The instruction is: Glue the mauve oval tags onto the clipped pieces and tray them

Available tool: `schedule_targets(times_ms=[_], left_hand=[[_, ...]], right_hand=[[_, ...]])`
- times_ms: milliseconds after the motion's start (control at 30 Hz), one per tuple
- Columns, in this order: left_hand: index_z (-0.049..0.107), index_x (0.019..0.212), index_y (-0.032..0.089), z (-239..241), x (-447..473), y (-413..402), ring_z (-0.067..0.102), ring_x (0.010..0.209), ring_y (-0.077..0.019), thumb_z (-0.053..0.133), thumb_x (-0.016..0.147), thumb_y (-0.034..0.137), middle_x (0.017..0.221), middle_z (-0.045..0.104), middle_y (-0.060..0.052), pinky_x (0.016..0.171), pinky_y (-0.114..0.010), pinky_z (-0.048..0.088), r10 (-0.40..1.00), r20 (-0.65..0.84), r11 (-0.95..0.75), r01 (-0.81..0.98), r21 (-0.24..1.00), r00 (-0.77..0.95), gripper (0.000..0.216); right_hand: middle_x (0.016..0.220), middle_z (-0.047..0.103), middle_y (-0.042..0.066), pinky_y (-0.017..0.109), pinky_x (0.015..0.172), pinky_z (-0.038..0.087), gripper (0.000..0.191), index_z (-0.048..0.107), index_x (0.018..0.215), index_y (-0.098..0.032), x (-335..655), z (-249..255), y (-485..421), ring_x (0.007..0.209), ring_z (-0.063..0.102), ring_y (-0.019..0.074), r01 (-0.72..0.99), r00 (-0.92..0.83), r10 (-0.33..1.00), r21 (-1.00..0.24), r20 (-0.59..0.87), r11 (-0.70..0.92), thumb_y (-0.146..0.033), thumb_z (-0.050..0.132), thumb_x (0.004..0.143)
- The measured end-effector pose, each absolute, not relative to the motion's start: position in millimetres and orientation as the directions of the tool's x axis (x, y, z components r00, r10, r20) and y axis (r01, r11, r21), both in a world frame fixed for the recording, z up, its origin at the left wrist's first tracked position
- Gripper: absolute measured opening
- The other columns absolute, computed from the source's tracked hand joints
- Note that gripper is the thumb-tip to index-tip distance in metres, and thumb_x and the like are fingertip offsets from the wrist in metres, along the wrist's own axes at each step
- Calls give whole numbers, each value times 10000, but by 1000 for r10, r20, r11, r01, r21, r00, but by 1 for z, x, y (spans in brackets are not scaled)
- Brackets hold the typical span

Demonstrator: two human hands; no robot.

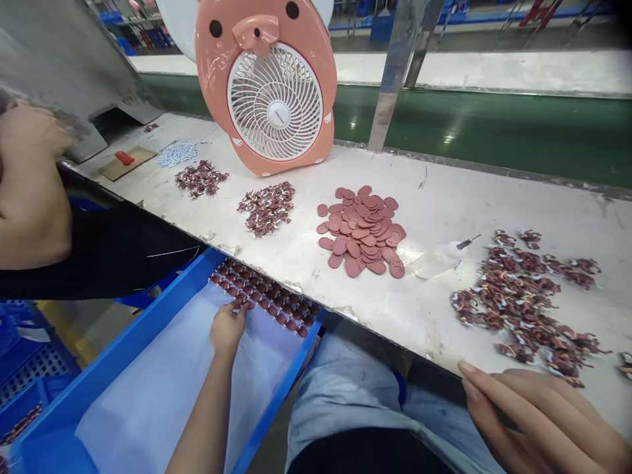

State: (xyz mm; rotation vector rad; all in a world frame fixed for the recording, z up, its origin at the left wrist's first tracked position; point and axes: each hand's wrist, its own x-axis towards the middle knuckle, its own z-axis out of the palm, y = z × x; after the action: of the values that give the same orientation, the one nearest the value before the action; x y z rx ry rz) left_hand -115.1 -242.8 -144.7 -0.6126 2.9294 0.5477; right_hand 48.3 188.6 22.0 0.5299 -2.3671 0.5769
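Note:
My left hand (228, 327) reaches into a blue tray (131, 316) lined with white sheeting. Its fingertips pinch a small reddish-brown figure (245, 303) at the front of rows of similar pieces (276, 299). My right hand (538, 411) hovers at the worktable's near edge with fingers stretched out and nothing visible in them; its lower part leaves the frame. Close above it lies a heap of small brown figures (523, 289) with white and yellowish bits. Further left are a pile of flat reddish-brown oval pieces (363, 227) and a white bottle with a needle tip (451, 250).
An orange animal-shaped fan (276, 112) stands at the table's back. Two smaller piles of brown parts (266, 207) and pale blue bits (178, 154) lie leftward. A co-worker's bent arm (32, 191) is at left. A metal post (390, 85) rises before a green conveyor belt (484, 125).

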Motion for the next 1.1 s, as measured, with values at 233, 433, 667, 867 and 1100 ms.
schedule_targets(times_ms=[233,433,667,867,1100], left_hand=[[609,1156,167,-149,-113,-245,629,994,-229,563,912,392,1147,643,-90,862,-463,524,-349,-168,874,-385,296,-922,336],[607,1159,166,-152,-114,-244,629,995,-231,565,911,387,1146,642,-91,858,-462,526,-360,-168,872,-395,290,-918,334],[639,1059,157,-141,-112,-238,640,833,-188,603,886,387,989,668,-57,764,-407,542,-355,-44,866,-346,359,-934,290],[619,1158,125,-93,-105,-192,571,1063,-272,510,906,367,1147,574,-171,814,-415,515,-330,477,875,-74,478,-815,366],[646,1193,260,-7,-108,-89,545,1179,-265,620,859,365,1243,645,-89,1031,-449,373,299,577,799,530,284,-760,351]], right_hand=[[757,678,48,323,671,456,482,657,1209,-136,45,24,190,649,596,170,-485,-723,-216,-259,656,835,33,725,763],[752,677,46,321,671,462,523,638,1249,-133,44,23,193,648,598,169,-491,-712,-230,-237,663,838,41,718,762],[767,662,46,338,685,476,596,592,1314,-157,49,18,199,670,591,181,-452,-726,-208,-226,656,863,30,720,763],[916,652,67,409,790,483,500,562,1322,-241,27,18,196,775,607,242,-117,-754,125,-320,645,940,-164,694,846],[1257,572,222,575,992,381,718,438,1385,-84,-42,24,189,1162,489,418,74,-896,260,-458,359,886,-525,599,842]])
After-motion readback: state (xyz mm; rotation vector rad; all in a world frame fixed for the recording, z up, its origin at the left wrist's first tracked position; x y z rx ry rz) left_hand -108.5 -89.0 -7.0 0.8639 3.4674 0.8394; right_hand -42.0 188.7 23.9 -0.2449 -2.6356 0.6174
